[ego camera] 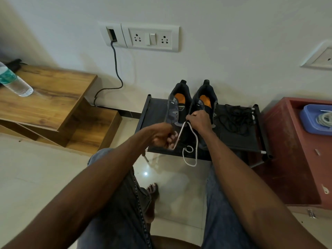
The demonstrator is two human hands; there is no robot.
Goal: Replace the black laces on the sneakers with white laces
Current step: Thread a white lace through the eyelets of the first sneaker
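Threading is the step in hand: nearest you, your left hand [162,135] pinches a taut run of the white lace [195,141], while the slack hangs in a loop off the front edge of the black rack [154,108] toward the floor. Just beyond, your right hand [198,121] is curled at the lacing area of the right sneaker [203,99], apparently gripping the lace where it meets the eyelets; the exact contact is hidden under your knuckles.

Judging by this, your next move calls for pulling the slack through evenly, then finding the lace tip and feeding it to the next eyelet without twisting.

The left sneaker [177,106] stands just beside it, touching or nearly so, with bare eyelets and no lace that I can see. Farther right on the rack lies the tangle of removed black laces [235,117].

Further right again, a blue tray [305,119] sits on the red cabinet [287,150] and holds a coiled white lace [324,119], presumably for the other shoe.
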